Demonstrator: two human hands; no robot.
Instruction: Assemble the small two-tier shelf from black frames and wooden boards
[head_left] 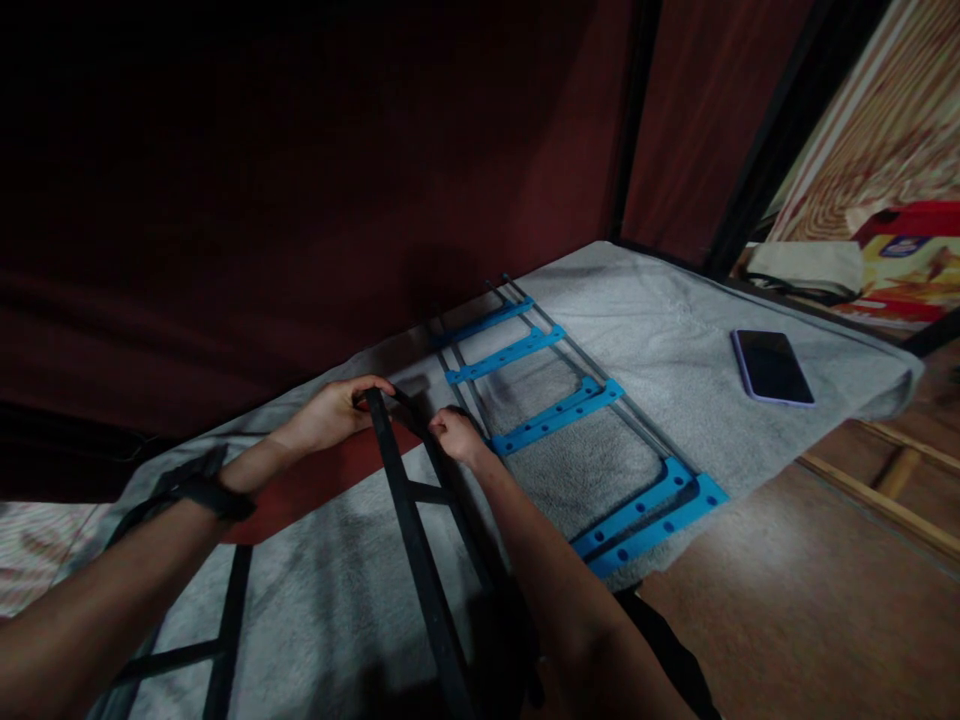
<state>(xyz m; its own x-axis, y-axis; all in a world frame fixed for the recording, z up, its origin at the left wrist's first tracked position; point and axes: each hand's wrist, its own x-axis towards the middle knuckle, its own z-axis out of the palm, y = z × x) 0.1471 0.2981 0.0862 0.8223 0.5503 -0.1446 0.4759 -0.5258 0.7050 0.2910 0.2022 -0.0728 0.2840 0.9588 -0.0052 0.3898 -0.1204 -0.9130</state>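
Observation:
A black ladder-like frame (412, 540) with two long bars and a crosspiece tilts up toward me over the grey cloth. Fingers of my left hand (334, 412) are wrapped round the far end of this frame, at its left bar. My right hand (456, 434) is closed in a pinch beside the right bar, touching or nearly touching it; whatever is between its fingers is hidden. To the right lies a rack of grey rods joined by blue plastic brackets (559, 425). A flat red-brown piece (315, 490) rests on the cloth below my left wrist.
Another black frame part (225, 630) is at the lower left. A phone (772, 367) lies on the grey cloth (660, 310) at the right. Dark red panels (337, 200) rise behind. Beyond the cloth are a wooden frame (892, 475) and a red-and-yellow package (915, 265).

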